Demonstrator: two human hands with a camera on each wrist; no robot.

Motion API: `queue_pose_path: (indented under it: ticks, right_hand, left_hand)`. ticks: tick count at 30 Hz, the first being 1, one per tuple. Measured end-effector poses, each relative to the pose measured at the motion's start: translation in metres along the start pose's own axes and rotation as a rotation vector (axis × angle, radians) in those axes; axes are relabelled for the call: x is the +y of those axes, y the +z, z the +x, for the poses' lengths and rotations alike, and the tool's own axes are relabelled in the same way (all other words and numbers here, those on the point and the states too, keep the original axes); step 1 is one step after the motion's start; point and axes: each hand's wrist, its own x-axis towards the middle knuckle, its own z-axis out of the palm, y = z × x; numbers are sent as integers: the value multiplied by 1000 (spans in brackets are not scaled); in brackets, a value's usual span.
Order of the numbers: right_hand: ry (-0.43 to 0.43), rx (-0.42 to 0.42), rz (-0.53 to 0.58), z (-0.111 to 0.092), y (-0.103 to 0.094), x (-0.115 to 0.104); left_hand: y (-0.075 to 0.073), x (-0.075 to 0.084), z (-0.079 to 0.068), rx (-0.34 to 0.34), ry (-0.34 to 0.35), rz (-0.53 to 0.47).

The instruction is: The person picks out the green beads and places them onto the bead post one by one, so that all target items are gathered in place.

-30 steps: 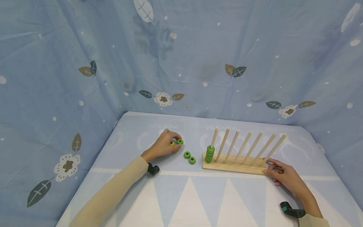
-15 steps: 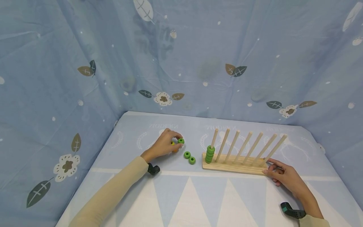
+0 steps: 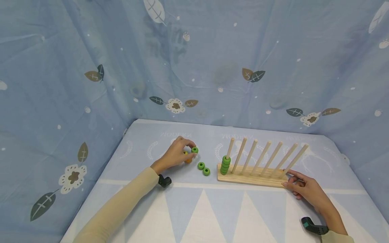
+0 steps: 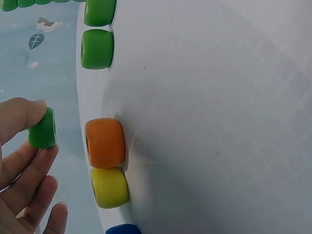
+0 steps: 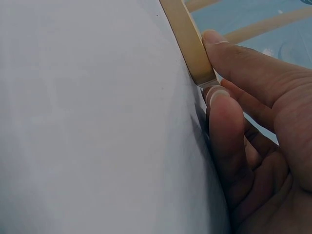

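My left hand (image 3: 177,152) pinches a green wooden bead (image 4: 43,130) between thumb and fingertips, clear of the table in the left wrist view. Close by that hand, an orange bead (image 4: 106,143) and a yellow bead (image 4: 110,188) touch each other on the table. Two more green beads (image 3: 201,165) lie between the hand and a wooden peg board (image 3: 252,180). The board has several upright pegs, the leftmost one bearing a stack of green beads (image 3: 225,165). My right hand (image 3: 309,191) grips the board's right end between thumb and fingers.
A blue bead (image 4: 124,229) shows at the bottom edge of the left wrist view, hidden by the hand in the head view. A patterned cloth (image 3: 194,216) covers the table. Blue curtains (image 3: 194,60) hang behind and at both sides.
My left hand has lifted slightly, and the pinched green bead has shifted a little up and right, farther from the orange bead. The right hand keeps its hold on the board.
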Motion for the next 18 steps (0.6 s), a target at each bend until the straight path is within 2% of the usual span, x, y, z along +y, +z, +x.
queue_pose_path:
  ticks: [14, 18]
  right_hand:
    - [-8, 3, 6, 0, 0, 1]
    - [-5, 5, 4, 0, 0, 0]
  left_hand:
    - [-3, 7, -1, 25, 13, -7]
    - [-4, 9, -2, 37, 26, -36]
